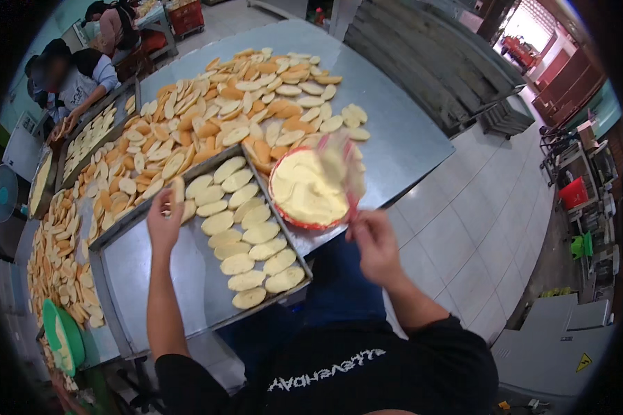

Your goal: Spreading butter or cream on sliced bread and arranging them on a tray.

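Note:
My left hand (165, 218) pinches a bread slice (177, 189) on edge above the far side of a metal baking tray (122, 275). Rows of oval bread slices coated with pale cream (261, 233) lie in the tray's right part; bare metal shows on its left. Beside the tray stands a red-rimmed bowl (305, 225), full of thick pale-yellow cream (303, 184). In my right hand (376, 246) is the handle of a reddish spatula (352, 176), its blade smeared with cream and blurred over the bowl's right side.
Loose bread slices (207, 119) are heaped across the metal table (394, 119). At the far left a co-worker (83, 83) reaches over another tray (91, 137). A green bowl (75, 340) sits at the near-left corner. Stacked grey trays (431, 62) stand beyond the table.

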Available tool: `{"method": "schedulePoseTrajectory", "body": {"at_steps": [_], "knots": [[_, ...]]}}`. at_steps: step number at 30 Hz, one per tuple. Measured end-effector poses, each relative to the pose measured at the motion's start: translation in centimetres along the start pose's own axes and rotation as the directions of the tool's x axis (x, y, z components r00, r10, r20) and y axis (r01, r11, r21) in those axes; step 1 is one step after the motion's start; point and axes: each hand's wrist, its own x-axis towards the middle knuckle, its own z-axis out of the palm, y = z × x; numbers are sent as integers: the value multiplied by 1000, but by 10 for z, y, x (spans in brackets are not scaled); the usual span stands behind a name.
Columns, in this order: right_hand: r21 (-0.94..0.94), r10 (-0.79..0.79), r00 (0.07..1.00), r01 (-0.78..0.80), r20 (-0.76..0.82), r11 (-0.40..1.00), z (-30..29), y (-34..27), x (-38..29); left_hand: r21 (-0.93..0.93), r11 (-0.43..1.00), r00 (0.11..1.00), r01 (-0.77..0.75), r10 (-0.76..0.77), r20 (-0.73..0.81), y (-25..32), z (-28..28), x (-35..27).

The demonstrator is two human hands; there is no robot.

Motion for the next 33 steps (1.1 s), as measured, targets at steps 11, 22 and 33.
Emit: {"method": "schedulePoseTrajectory", "body": {"at_steps": [11,22,33], "knots": [[-789,-31,913,367,406,492,-6,-104,74,-111,985,970,130,-103,219,16,1,-56],[-855,284,808,467,517,227,24,-200,23,-129,977,945,171,-125,303,25,6,-81],[-911,91,995,-14,26,411,16,-152,19,-66,968,911,242,-203,358,26,-3,-89]]}}
